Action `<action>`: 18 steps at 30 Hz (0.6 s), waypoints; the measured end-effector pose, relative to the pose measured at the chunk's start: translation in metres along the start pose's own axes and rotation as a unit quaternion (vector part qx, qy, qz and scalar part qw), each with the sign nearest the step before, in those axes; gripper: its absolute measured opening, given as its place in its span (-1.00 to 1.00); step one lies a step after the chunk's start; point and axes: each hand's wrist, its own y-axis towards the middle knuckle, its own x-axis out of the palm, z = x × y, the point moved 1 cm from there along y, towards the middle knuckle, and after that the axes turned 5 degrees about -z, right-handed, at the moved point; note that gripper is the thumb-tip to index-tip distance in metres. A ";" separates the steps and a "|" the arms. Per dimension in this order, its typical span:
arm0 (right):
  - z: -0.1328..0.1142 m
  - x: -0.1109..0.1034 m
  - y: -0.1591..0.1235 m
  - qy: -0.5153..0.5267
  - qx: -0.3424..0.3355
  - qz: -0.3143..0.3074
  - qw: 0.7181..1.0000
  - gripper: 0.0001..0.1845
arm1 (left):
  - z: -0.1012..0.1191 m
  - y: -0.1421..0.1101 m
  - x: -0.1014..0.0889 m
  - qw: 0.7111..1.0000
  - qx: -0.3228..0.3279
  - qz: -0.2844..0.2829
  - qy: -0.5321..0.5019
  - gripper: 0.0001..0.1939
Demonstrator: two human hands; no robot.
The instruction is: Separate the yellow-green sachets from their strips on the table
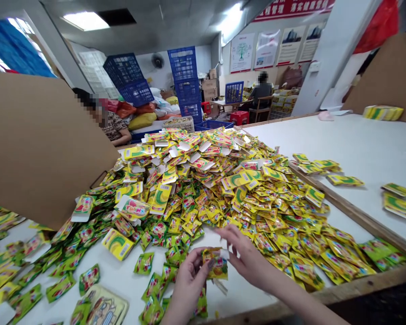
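A large heap of yellow-and-green sachets [189,189] covers the white table [246,300] in front of me, many with white tabs. My left hand [189,284] pinches a crumpled yellow-green sachet [217,265] between thumb and fingers. My right hand [246,255] comes in from the lower right, its fingertips on the sachet's white tab [224,254]. Loose green sachets [144,263] lie scattered on the table around my left hand. The sachet's back is partly hidden by my fingers.
A brown cardboard sheet [37,144] stands at the left of the heap. A wooden rail [355,212] divides this table from a white table [358,135] at the right, which holds small sachet groups. A person [115,126] sits beyond the heap, and another [261,90] sits further back near stacked blue crates [184,76].
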 end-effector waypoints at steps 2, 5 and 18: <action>0.009 0.007 0.001 0.182 0.066 0.008 0.981 -0.39 | 0.000 0.003 0.004 0.997 0.021 0.018 0.065 -0.66; 0.020 0.016 0.000 0.343 0.128 -0.022 0.930 -0.49 | 0.010 0.017 -0.002 0.961 0.097 0.024 0.257 -0.70; 0.032 0.007 -0.025 0.420 0.161 0.050 0.892 -0.68 | 0.056 0.082 -0.100 0.594 0.235 0.291 0.712 -0.29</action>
